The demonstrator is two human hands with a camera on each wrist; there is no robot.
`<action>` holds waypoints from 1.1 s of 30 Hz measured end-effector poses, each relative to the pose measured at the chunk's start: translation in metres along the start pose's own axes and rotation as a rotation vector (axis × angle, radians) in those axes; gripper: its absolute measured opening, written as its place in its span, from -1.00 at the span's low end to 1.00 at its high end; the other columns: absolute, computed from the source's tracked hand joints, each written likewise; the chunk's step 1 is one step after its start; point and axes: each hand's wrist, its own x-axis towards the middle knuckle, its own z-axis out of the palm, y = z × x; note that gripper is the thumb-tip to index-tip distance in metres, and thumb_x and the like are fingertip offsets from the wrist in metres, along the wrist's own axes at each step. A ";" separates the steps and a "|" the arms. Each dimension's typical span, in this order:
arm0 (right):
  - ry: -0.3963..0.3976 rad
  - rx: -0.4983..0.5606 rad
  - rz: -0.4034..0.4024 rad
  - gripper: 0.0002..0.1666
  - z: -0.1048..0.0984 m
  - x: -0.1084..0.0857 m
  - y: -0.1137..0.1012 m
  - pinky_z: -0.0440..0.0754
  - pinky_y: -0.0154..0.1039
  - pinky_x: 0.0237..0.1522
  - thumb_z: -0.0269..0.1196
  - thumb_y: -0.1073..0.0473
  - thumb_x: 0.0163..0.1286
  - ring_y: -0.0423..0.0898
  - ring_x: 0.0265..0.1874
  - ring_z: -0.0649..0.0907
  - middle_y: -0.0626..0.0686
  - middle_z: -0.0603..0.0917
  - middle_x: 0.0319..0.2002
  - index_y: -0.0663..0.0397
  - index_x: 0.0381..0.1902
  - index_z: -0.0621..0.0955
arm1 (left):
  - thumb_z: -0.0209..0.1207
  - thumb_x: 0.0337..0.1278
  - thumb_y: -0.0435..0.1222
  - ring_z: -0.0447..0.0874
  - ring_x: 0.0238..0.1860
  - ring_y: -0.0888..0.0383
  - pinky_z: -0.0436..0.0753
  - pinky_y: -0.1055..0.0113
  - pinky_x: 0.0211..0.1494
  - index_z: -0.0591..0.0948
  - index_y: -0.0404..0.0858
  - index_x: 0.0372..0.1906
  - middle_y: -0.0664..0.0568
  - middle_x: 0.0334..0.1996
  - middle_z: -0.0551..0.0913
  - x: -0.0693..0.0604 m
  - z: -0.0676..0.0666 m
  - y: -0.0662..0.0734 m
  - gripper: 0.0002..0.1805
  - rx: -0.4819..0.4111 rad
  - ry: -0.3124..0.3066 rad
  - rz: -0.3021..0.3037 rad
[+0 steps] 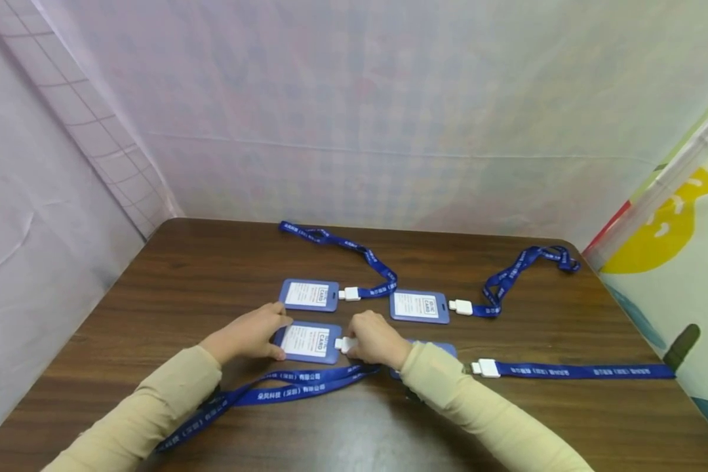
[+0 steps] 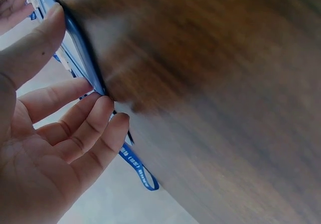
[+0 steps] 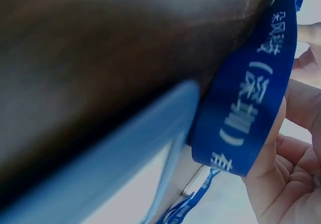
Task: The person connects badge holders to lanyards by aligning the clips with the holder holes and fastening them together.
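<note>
My left hand [image 1: 256,333] grips the left end of a blue badge holder [image 1: 309,342] lying on the table, thumb on the near edge and fingers on the far side. In the left wrist view the thumb and fingertips [image 2: 83,86] touch the holder's edges. At the holder's right end, my right hand [image 1: 377,339] pinches a white clip [image 1: 346,344], partly hidden by the fingers. The clip's blue printed lanyard [image 1: 292,391] runs back left along the near side. In the right wrist view the lanyard [image 3: 246,98] bends around beside the right fingers.
Two badge holders [image 1: 309,295] [image 1: 419,307] with clipped lanyards lie farther back. Under my right forearm is another blue holder [image 1: 442,347], mostly hidden; a white clip [image 1: 486,368] with a straight lanyard [image 1: 587,371] lies to its right. Cloth walls [image 1: 377,131] stand behind the brown table [image 1: 212,262].
</note>
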 end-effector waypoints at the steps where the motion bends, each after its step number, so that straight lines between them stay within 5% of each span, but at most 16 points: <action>1: 0.001 -0.001 -0.007 -0.83 0.000 0.000 0.000 0.42 -0.33 -0.62 0.45 0.21 -0.18 -0.17 -0.69 0.45 -0.10 0.54 -0.72 0.07 -0.71 0.62 | 0.41 -0.31 -0.12 0.44 -0.24 0.02 0.54 0.13 -0.11 0.56 -0.45 -0.10 -0.10 -0.29 0.45 0.000 0.000 0.000 -0.38 0.002 0.001 0.003; 19: -0.018 0.004 0.035 -0.82 -0.005 -0.001 0.003 0.45 -0.34 -0.61 0.46 0.21 -0.19 -0.16 -0.66 0.48 -0.03 0.58 -0.65 0.13 -0.62 0.65 | 0.42 -0.32 -0.12 0.43 -0.27 0.04 0.55 0.15 -0.15 0.58 -0.43 -0.13 -0.07 -0.32 0.43 0.000 -0.001 0.001 -0.41 0.020 0.017 0.026; 33: -0.029 -0.051 -0.014 -0.69 -0.008 0.002 0.000 0.34 -0.33 -0.67 0.41 0.26 -0.23 -0.17 -0.71 0.37 -0.10 0.43 -0.76 0.01 -0.85 0.46 | 0.42 -0.33 -0.13 0.43 -0.26 0.04 0.55 0.14 -0.15 0.58 -0.42 -0.13 -0.08 -0.30 0.43 -0.001 0.001 0.000 -0.41 0.004 0.013 0.015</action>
